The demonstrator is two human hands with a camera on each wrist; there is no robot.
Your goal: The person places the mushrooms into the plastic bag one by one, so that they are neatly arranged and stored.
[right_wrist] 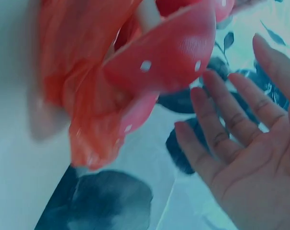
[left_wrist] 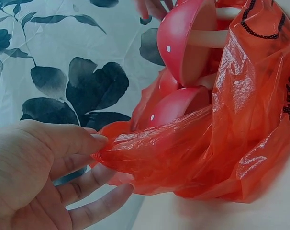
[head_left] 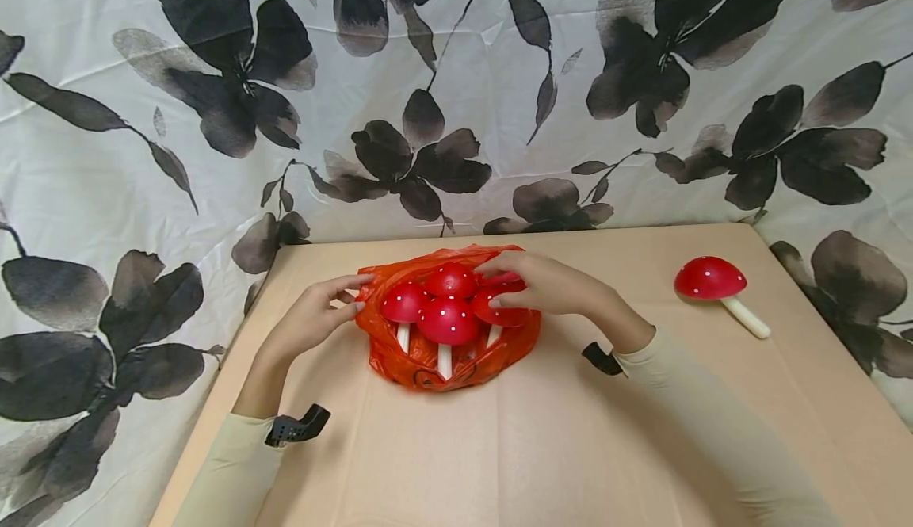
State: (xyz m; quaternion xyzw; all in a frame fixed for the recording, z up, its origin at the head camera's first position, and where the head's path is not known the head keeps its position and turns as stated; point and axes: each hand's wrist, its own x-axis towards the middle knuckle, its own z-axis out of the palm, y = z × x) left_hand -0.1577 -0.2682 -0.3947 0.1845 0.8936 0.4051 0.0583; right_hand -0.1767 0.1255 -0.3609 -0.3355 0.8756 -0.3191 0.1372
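Observation:
An orange-red plastic bag [head_left: 395,368] lies on the table with its mouth wide, holding several toy mushrooms [head_left: 448,321] with white-spotted red caps and white stems. My left hand [head_left: 314,319] is at the bag's left side. In the left wrist view, that hand's thumb and index finger pinch the bag's rim [left_wrist: 135,146], while the other fingers are spread below. My right hand [head_left: 548,283] reaches over the bag's right side, beside a mushroom cap [right_wrist: 169,52]. Its fingers are spread and relaxed, with nothing in the palm in the right wrist view.
One more toy mushroom [head_left: 709,279] lies on its side at the right of the light wooden table [head_left: 428,456]. Behind the table hangs a white cloth [head_left: 499,99] with dark flowers. Black straps [head_left: 298,425] circle both wrists.

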